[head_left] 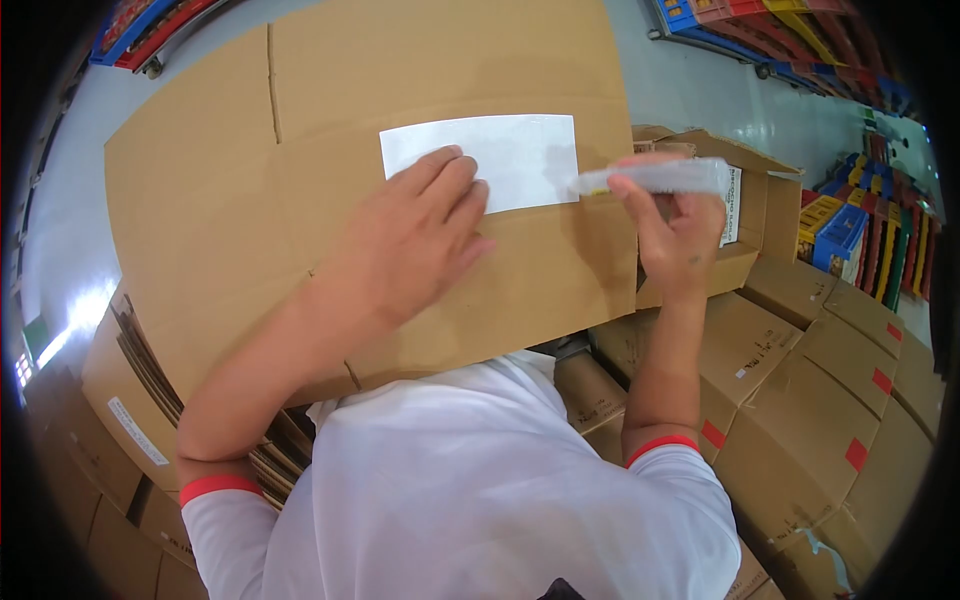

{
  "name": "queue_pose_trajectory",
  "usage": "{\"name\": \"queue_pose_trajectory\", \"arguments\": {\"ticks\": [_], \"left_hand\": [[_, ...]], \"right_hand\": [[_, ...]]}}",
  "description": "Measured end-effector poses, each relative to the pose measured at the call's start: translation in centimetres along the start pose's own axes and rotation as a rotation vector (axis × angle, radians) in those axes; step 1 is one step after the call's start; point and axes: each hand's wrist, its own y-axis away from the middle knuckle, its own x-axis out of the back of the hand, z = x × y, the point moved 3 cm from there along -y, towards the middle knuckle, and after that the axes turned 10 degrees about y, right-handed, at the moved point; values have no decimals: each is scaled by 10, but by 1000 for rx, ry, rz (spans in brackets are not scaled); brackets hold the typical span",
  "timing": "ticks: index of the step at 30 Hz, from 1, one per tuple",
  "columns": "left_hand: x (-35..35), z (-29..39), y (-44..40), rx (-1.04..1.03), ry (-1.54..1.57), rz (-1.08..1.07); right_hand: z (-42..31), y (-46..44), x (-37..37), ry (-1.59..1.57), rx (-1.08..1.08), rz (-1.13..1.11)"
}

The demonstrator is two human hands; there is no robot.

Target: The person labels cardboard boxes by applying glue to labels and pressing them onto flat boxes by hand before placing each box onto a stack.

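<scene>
A white sheet of paper [530, 160] lies on a large flattened cardboard carton [480, 270] in front of me. My left hand [425, 220] rests over the sheet's left part, palm down, with fingers slightly bent and nothing visible in them. In my right hand [685, 215] is a whitish, see-through roll of clear tape [685, 176], seen almost edge-on. Its narrow left end reaches the paper's right edge; whether it sticks there I cannot tell. My right thumb and fingers close round the roll.
At the right, an open carton [775, 215] with a printed label stands beside closed cartons [800, 430] bearing red patches. Folded cardboard [150, 350] leans at the left. Coloured crates [840, 235] stand farther off at the right, and more crates [740, 15] are at the top.
</scene>
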Motion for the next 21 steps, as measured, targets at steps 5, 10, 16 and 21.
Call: {"name": "queue_pose_trajectory", "arguments": {"ticks": [5,10,16,21], "left_hand": [[12,-22,-3,-139,-43,-25],[32,-35,-18,-59,14,77],[42,-62,-18,-102,161,36],[38,-70,-13,-102,216,57]], "right_hand": [[0,8,2,-50,-7,8],[-25,-5,11,-534,-118,217],[-67,-4,-54,-299,223,-84],[-85,-2,-88,-405,258,-187]]}}
